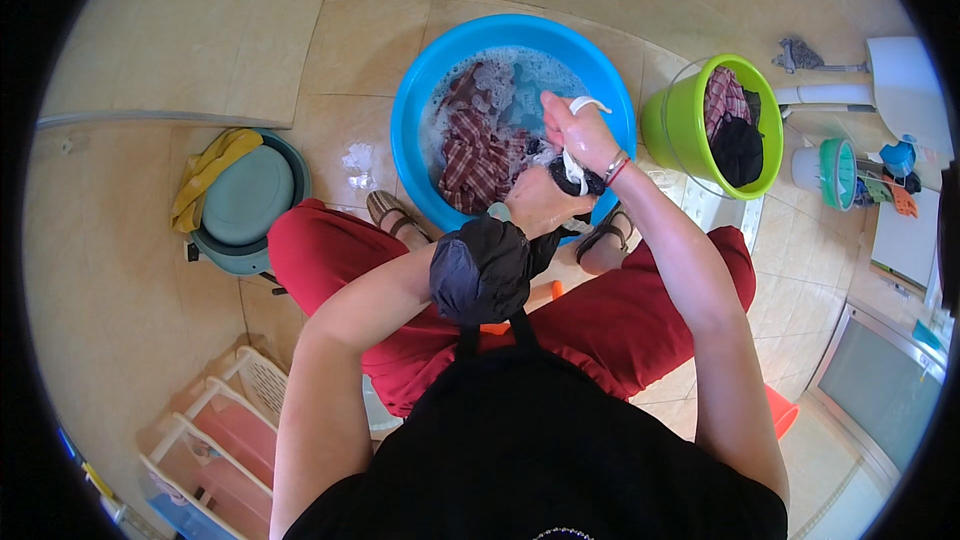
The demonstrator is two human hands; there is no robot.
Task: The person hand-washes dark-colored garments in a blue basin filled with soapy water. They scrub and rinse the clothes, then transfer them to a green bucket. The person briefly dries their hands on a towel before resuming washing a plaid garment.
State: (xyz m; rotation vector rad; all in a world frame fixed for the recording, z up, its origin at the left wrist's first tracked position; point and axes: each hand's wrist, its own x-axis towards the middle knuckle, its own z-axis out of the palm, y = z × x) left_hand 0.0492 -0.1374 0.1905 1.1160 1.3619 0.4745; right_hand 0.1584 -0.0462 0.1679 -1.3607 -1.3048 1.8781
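At the left side of the tiled floor [360, 50], against the wall, a yellow cloth [222, 155] hangs over the rim of a grey-green basin [247, 198]. Nearer the lower left stands a white rack [188, 428] with pink panels.

The blue basin [408, 120] sits in front of the person's feet, holding cloudy, foamy water. A red-brown plaid garment [475, 162] lies soaking toward its left edge, partly under the suds [548, 78], with neither hand on it. At the near right edge of the basin, the left hand [543, 202] is pressed to a dark-and-white cloth [572, 178], with dark fabric [480, 270] bunched at the wrist; its fingertips are hidden, so I cannot tell whether it is closed. Just above, the right hand [583, 135] is curled tight on the same cloth, a white strip looping out of the fist.

Beside the basin's right edge stands a green bucket [662, 130] containing a plaid piece [722, 98] and a black one [738, 150]. So, as I judge it, the work is partway: one item is in hand, the plaid garment remains in the water, and some pieces sit apart. Whether those bucket pieces are finished or waiting cannot be told.
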